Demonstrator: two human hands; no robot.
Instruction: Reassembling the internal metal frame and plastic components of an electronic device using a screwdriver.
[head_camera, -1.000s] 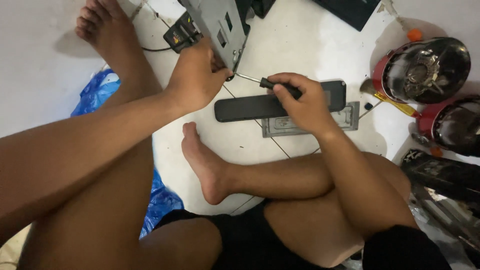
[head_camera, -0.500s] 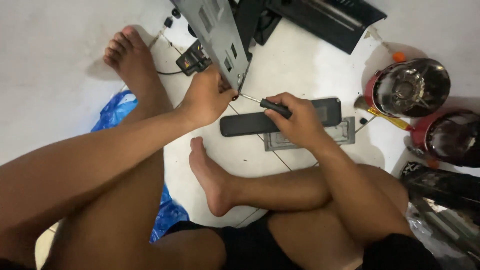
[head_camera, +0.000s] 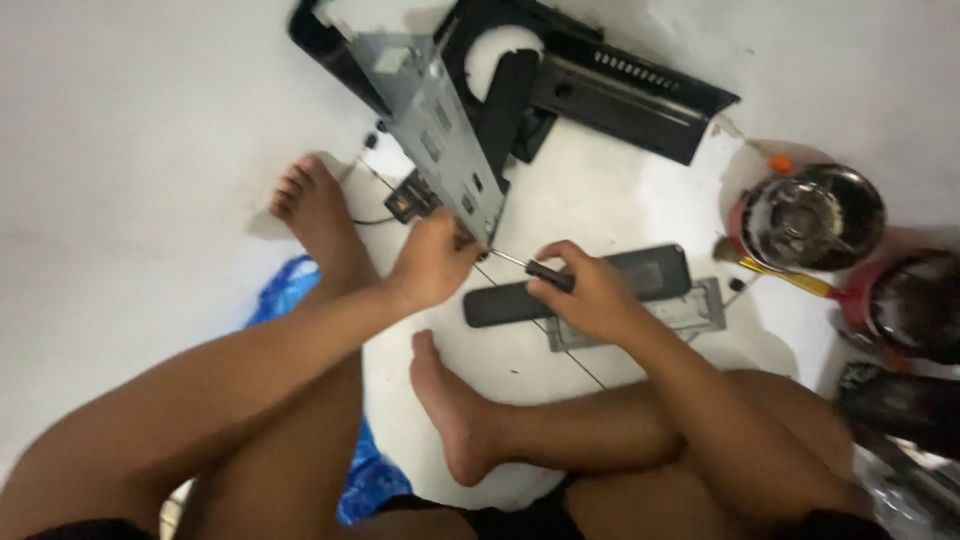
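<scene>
I sit on a white floor with my bare legs folded. My left hand (head_camera: 432, 262) grips the near lower corner of a grey metal chassis plate (head_camera: 432, 125) that stands tilted upright. My right hand (head_camera: 590, 290) is closed around the black handle of a screwdriver (head_camera: 535, 269); its metal shaft points left at the plate's lower corner, just beside my left fingers. Under my right hand lies a long black plastic bar (head_camera: 660, 275) and a flat grey metal plate (head_camera: 690, 310).
Black plastic housing parts (head_camera: 620, 90) lie behind the chassis. A small black box with a wire (head_camera: 410, 203) sits by my left foot. Round pink-rimmed metal containers (head_camera: 810, 215) with a yellow-handled tool (head_camera: 790, 277) stand at right. A blue plastic bag (head_camera: 290, 290) lies under my left leg.
The view has tilted up, so hands and chassis sit lower in frame and more black housing shows. Both hands hold the same grip at the plate's corner.
</scene>
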